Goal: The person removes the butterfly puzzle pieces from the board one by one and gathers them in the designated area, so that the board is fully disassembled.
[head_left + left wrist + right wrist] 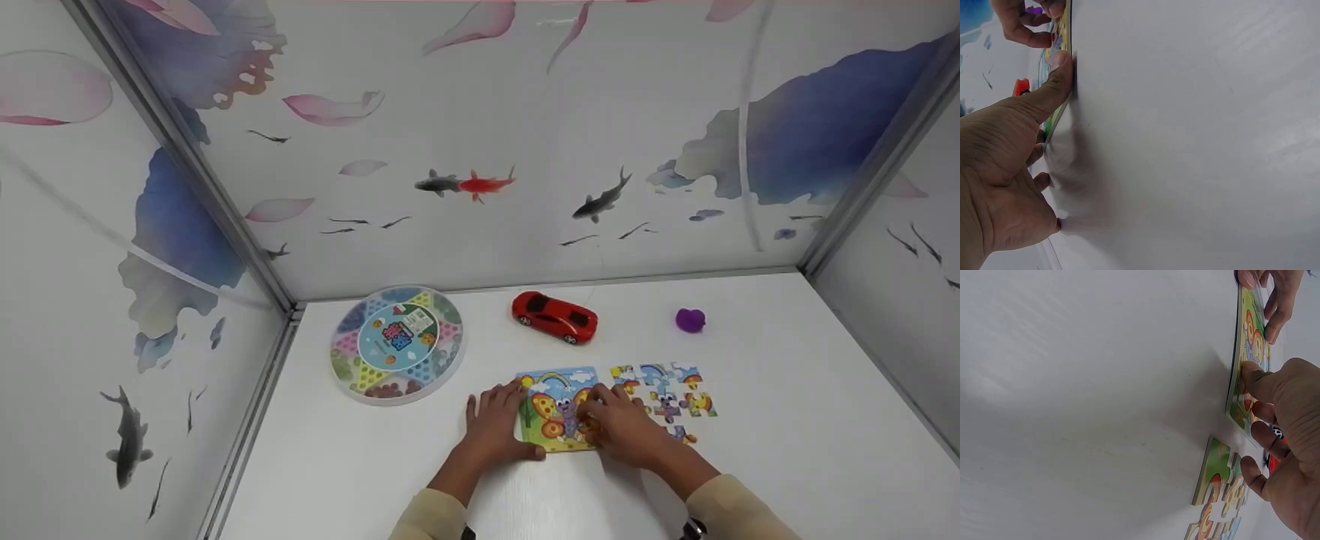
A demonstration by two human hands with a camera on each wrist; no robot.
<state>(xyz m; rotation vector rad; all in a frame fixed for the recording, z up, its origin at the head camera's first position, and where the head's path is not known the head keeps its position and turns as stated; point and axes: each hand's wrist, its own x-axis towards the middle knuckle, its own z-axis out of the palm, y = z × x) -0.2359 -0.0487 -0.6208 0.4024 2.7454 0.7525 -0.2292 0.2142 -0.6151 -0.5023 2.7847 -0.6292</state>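
Observation:
A butterfly picture puzzle board lies flat on the white table between the two hands. My left hand is spread at its left side, thumb along the front edge and fingers by the left edge. In the left wrist view that thumb presses the board's edge. Bent over the right part of the board is my right hand. Its thumb touches the picture, with the fingers apart from it; no loose piece shows between them. To the right lie several loose jigsaw pieces, partly covered by the right hand.
A round Chinese checkers set lies at the back left. Behind the board stands a red toy car, with a small purple object farther right. Printed wall panels border the table at the back and sides.

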